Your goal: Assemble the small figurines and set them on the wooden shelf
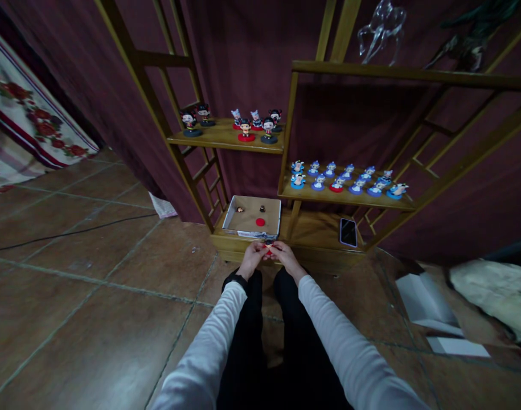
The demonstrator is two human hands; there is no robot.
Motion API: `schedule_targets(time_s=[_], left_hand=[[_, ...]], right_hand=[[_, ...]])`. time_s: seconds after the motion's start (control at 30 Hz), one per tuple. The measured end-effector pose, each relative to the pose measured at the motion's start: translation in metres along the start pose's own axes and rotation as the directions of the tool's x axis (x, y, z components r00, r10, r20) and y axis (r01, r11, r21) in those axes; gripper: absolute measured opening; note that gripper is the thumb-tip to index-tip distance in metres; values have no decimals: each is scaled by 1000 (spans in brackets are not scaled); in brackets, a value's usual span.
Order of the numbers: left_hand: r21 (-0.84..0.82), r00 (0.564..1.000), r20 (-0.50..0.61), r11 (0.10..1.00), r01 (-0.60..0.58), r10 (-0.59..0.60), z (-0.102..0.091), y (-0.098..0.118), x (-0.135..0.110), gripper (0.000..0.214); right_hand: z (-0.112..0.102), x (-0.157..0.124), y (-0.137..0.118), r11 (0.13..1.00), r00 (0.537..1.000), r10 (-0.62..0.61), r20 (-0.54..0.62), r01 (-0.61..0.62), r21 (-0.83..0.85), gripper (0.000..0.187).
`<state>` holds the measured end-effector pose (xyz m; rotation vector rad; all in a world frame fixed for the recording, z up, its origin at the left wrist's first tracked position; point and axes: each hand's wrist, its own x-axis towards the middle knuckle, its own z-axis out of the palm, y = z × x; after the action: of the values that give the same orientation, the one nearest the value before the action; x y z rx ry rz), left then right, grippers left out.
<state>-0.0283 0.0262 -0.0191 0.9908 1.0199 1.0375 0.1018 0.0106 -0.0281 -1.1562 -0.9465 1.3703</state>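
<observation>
Between my left hand (pixel 252 255) and my right hand (pixel 284 255) is a small figurine (pixel 269 244) with dark hair and some red on it, gripped by the fingers of both. They hold it just in front of a shallow cardboard box (pixel 230 218) on the lowest shelf. Inside that box lie a round red base (pixel 260 222), a small dark-topped piece (pixel 262 209) and a small brown-haired piece (pixel 240 209). My fingers cover the figurine's lower part.
Several black-haired figurines (pixel 269 131) stand on the upper left shelf (pixel 226 139). Rows of blue-based figurines (pixel 318 182) fill the right shelf (pixel 349 196). A phone (pixel 348 232) lies on the lowest shelf. A glass horse (pixel 382 31) is up high; an open white box (pixel 426 302) sits on the floor.
</observation>
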Motion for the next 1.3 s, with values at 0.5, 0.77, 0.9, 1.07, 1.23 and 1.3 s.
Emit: schedule_targets(time_s=[0.5,0.77,0.9,1.07,1.23,1.3], left_hand=[[-9,999,-22,999,-33,33,1,0,-1,31],[65,995,13,993,-102,101,-1,-7,3,30],[205,983,-6,963,-176,181,0,-9,3,25],[491,953,-18,833,-256,303,2,-6,-4,18],[733,925,51,615,-291,377,6,0,-15,19],[799,920,84,526,-292,384,8,2,-19,22]], right_hand=[[-2,2,4,1000,1000,10,12,-11,22,32],[-1,1,2,1000,1000,3,14,-3,25,35],[0,1,3,1000,1000,-1,14,1,23,33],[-3,2,6,998,1000,-16,2,16,56,34],[-6,1,3,997,1000,-5,21,3,75,37],[-6,-1,0,997,1000,0,23,-2,80,37]])
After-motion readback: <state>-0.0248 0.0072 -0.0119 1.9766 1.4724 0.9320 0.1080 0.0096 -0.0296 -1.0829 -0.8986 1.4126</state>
